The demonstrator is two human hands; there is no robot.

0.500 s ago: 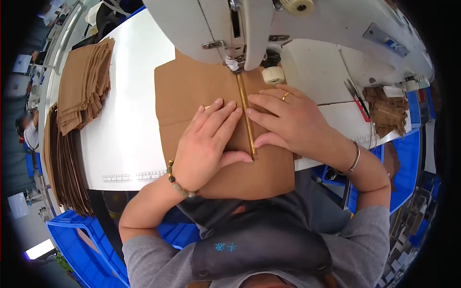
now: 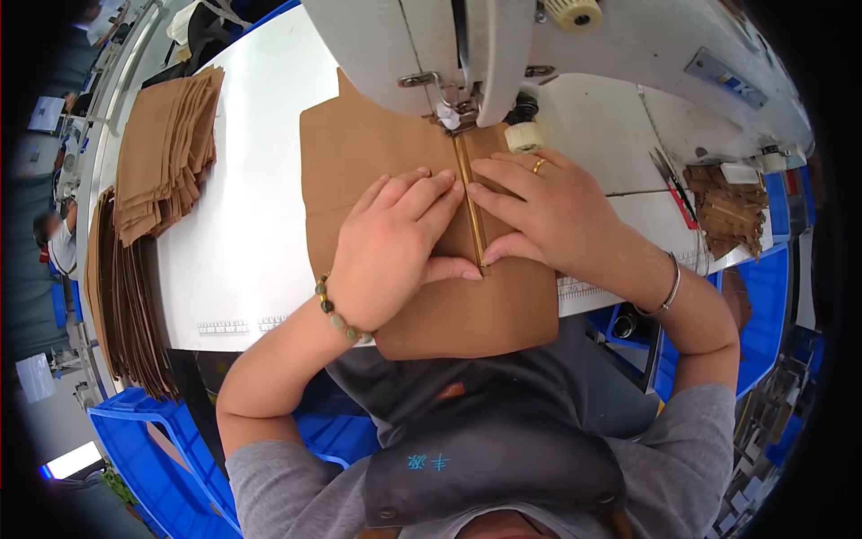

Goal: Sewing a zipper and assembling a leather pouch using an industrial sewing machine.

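Note:
A brown fabric panel lies on the white table under the sewing machine's needle area. Down its middle runs a gold zipper, the far end passing beneath the presser foot. My left hand rests flat on the panel left of the zipper, fingers stretched out, thumb beside the zipper's near end. On the other side my right hand lies with fingers spread, its thumb touching near the same end. Neither hand grips anything. The stitching point itself is partly hidden by the machine head.
Stacks of brown fabric pieces lie at the left, with more hanging over the table edge. At right are red-handled scissors and a bundle of brown pieces. Blue bins stand below the table. The machine arm spans overhead.
The panel and zipper have slid away from me under the presser foot, so less zipper shows. Both hands moved forward with it, still flat. The view has shifted slightly.

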